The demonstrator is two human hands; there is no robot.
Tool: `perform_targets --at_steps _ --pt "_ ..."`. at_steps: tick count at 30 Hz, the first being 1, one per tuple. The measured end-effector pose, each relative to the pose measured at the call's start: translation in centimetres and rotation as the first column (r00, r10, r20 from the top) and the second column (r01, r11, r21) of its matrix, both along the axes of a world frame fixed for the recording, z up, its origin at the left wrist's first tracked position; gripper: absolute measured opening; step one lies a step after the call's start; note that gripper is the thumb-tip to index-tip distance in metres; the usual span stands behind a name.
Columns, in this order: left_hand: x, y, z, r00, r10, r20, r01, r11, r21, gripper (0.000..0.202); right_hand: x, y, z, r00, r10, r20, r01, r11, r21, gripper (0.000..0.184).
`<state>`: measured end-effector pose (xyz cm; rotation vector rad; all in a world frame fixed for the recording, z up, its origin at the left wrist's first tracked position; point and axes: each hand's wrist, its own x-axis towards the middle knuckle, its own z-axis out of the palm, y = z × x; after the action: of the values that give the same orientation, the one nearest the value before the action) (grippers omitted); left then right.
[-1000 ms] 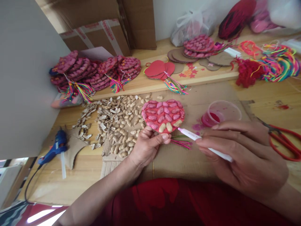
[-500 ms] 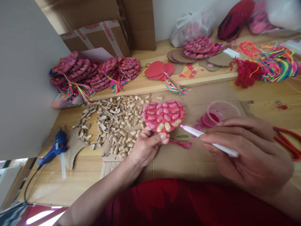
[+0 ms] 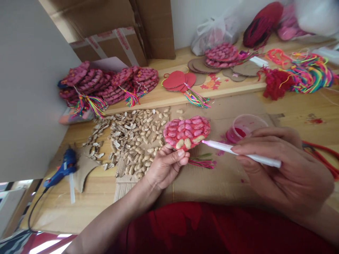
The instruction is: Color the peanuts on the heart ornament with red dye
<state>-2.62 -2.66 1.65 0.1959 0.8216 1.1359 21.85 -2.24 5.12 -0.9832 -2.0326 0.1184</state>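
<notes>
My left hand (image 3: 168, 164) pinches the lower tip of a red heart-shaped piece (image 3: 187, 130) covered in rows of peanut shells. Most of its shells are pink; a few near the bottom are still tan. Below the heart hangs a tassel (image 3: 202, 161) of pink and green cords. Between the fingers of my right hand (image 3: 286, 165) is a white marker pen (image 3: 243, 151), its pink tip close by the tan shell at the heart's lower right; whether they touch I cannot tell. Beyond the pen stands a clear plastic cup (image 3: 250, 123) with pink liquid.
Peanut shells (image 3: 135, 137) lie heaped on cardboard to the left. A blue glue gun (image 3: 62, 167) with its cord rests farther left. Finished pink pieces (image 3: 108, 83), red hearts (image 3: 178, 80) and colourful cords (image 3: 312, 72) line the back. Red-handled scissors (image 3: 321, 158) lie behind my right hand.
The heart has tilted and shifted slightly right and down in view. In my right hand the marker now lies flatter, its rear end farther right, with the tip still by the lower right shell.
</notes>
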Motion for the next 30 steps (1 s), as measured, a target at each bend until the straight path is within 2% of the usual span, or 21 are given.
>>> perform_targets --at_steps 5,11,17,30 --pt "-0.02 -0.03 -0.02 1.000 -0.006 0.005 0.006 1.000 0.007 0.032 -0.10 0.08 0.08 0.998 0.052 -0.030 -0.053 0.999 -0.012 0.024" --pt "0.08 -0.03 -0.22 1.000 0.004 -0.020 -0.004 1.000 0.012 0.034 0.03 0.23 -0.10 1.000 -0.018 0.013 0.017 0.998 0.060 0.027" --pt "0.10 -0.17 -0.66 0.997 -0.051 -0.055 0.055 0.996 0.067 0.030 -0.50 0.01 0.36 0.998 0.054 -0.022 -0.054 0.998 0.015 0.023" --pt "0.11 -0.08 -0.98 0.995 -0.069 -0.071 0.076 0.992 0.104 0.030 -0.35 -0.16 0.46 0.998 0.039 -0.041 -0.040 0.999 -0.026 0.023"
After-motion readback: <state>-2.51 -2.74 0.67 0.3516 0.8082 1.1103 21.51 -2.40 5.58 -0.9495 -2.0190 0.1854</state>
